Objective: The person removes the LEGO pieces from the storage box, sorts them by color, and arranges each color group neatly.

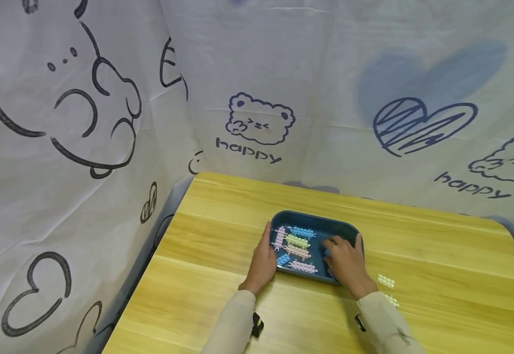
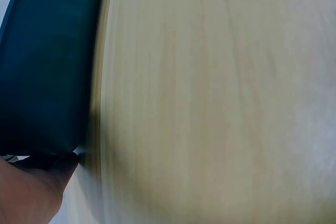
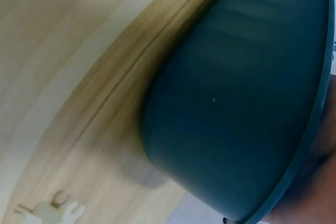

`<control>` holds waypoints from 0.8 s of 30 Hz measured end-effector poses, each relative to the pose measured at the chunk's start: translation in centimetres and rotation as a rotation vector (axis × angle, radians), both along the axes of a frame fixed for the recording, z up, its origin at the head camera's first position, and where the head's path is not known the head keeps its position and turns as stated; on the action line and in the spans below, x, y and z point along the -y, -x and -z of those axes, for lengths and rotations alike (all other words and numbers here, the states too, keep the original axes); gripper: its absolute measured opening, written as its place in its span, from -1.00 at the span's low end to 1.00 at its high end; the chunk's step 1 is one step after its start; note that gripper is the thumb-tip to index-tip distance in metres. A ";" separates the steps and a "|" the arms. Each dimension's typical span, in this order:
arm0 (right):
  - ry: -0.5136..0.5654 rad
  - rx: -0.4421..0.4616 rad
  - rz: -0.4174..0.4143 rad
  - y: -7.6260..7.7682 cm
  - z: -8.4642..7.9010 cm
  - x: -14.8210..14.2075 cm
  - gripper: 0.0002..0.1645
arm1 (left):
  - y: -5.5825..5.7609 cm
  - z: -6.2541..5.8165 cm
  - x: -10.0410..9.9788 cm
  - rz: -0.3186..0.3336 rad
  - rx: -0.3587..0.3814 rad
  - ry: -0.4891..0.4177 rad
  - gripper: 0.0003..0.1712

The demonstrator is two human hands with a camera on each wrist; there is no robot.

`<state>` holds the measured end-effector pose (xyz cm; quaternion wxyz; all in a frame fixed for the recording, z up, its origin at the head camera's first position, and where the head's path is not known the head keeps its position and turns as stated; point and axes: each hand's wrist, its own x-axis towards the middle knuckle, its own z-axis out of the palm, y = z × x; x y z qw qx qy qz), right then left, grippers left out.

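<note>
1. Dk blue-green tray (image 1: pixel 331 229): on wooden table (image 1: pixel 186 275), just R of frame ctr & below mid-height. Upright, long side facing person.
2. L hand (image 1: pixel 262 260): at tray's L end, touching it. Fingers lie fairly straight along outer wall, not clenched. L wrist view: part of hand at lower L, against tray's corner.
3. R hand (image 1: pixel 347 260): over tray's R end, some fingers inside, one at the R rim. Cannot tell if it grasps anything; fingertips partly hidden. R wrist view: hand at R edge, by the rim.
4. Dk blue brick (image 1: pixel 327 252): in tray, beside/under R hand's fingers, mostly hidden.
5. Tray contents, L half: lilac strip (image 1: pixel 280 238) upright in frame along L end; to its R, top to bottom, blue strip (image 1: pixel 303 231), lime strip (image 1: pixel 297 241), peach strip (image 1: pixel 298 251), all approx. crosswise. Pink strip (image 1: pixel 303 267) near tray's lower wall; small blue brick (image 1: pixel 284 259) at lower L corner, tilted.
6. Outside tray, lower R of frame: upper pale brick (image 1: pixel 386 280) & lower pale brick (image 1: pixel 391 300) on table, apart; lower one partly behind R sleeve (image 1: pixel 391 319).
7. Backdrop: white sheet (image 1: pixel 327 73) w/ cartoon drawings, upper frame & L side.
</note>
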<state>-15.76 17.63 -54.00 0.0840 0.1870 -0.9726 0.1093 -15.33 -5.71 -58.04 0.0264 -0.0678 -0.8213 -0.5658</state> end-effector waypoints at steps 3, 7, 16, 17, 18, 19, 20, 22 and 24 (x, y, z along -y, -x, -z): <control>-0.027 0.008 0.014 0.0 0.0 0.1 -0.57 | 0.0 0.0 -0.1 -0.001 0.003 0.010 -0.19; -0.062 0.021 0.029 0.1 0.1 0.1 -0.55 | 0.0 -0.1 -0.2 -0.003 0.005 0.018 -0.19; -0.091 0.021 0.038 0.3 0.2 0.0 -0.49 | 0.0 -0.3 -0.2 -0.004 0.019 0.017 -0.20; -0.087 0.017 0.038 0.4 0.2 0.0 -0.49 | 0.0 -0.3 -0.2 -0.004 0.018 0.020 -0.20; -0.083 0.013 0.039 0.4 0.2 0.0 -0.51 | 0.0 -0.2 -0.2 -0.005 0.016 0.023 -0.20; -0.077 0.011 0.040 0.4 0.2 0.0 -0.52 | 0.0 -0.2 -0.2 -0.006 0.014 0.025 -0.20; -0.069 0.006 0.040 0.4 0.2 0.0 -0.55 | 0.0 -0.2 -0.1 -0.007 0.012 0.028 -0.20; -0.046 0.000 0.041 0.4 0.3 0.0 -0.61 | 0.0 -0.1 -0.1 -0.008 0.007 0.031 -0.20; -0.026 -0.010 0.039 0.4 0.3 0.0 -0.69 | 0.1 -0.1 -0.1 -0.009 0.010 0.031 -0.21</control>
